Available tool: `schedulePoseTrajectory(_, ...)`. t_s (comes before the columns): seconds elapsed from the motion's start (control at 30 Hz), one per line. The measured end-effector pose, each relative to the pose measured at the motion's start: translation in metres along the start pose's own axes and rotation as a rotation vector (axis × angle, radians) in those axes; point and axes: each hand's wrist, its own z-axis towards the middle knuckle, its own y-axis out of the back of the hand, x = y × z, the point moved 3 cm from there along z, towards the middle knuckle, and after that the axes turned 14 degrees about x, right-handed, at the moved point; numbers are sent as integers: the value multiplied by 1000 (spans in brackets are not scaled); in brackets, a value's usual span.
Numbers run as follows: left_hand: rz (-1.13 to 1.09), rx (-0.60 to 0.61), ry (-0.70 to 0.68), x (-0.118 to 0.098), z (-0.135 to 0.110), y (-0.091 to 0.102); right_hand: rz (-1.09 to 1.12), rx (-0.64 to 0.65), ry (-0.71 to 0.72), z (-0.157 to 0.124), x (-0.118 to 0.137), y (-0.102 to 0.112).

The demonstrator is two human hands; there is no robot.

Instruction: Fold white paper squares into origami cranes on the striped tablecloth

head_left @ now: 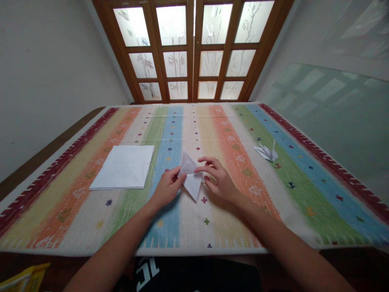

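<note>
A partly folded white paper with a pointed lower tip lies on the striped cloth in the middle of the table. My left hand pinches its left edge between thumb and fingers. My right hand has its fingertips on the paper's right side, thumb and forefinger closed on an upper flap. Both forearms reach in from the near edge.
A stack of white square sheets lies to the left. A finished white paper crane stands at the right on the green stripe. Wooden doors with frosted glass panes rise behind the table. A yellow object shows at the bottom left.
</note>
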Motion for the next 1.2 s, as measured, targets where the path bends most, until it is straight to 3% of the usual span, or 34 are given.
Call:
schedulePoseTrajectory(0.2,-216,25,-43,0,-2,-3,85,122,2,1,-3,8)
schedulePoseTrajectory(0.3,-222,18,-70,-2,-4,-4,192,138,-21,0,-3,7)
schedulePoseTrajectory(0.47,-132,-3,-107,-8,-6,-2,363,72,-89,0,-8,6)
schedulePoseTrajectory(0.67,-82,118,-136,-12,-8,-4,494,-49,-248,0,-16,0)
schedulePoseTrajectory(0.77,-18,84,-105,-10,-8,-6,548,-85,-282,1,-17,-4)
schedulePoseTrajectory(0.9,-11,7,-105,-5,-6,-7,509,-101,-247,1,-13,-7)
schedulePoseTrajectory(1.07,82,-116,-85,-6,-6,-1,343,24,-185,2,-6,-7)
schedulePoseTrajectory(1.2,257,-99,-24,-9,-4,2,209,101,-150,0,-5,-7)
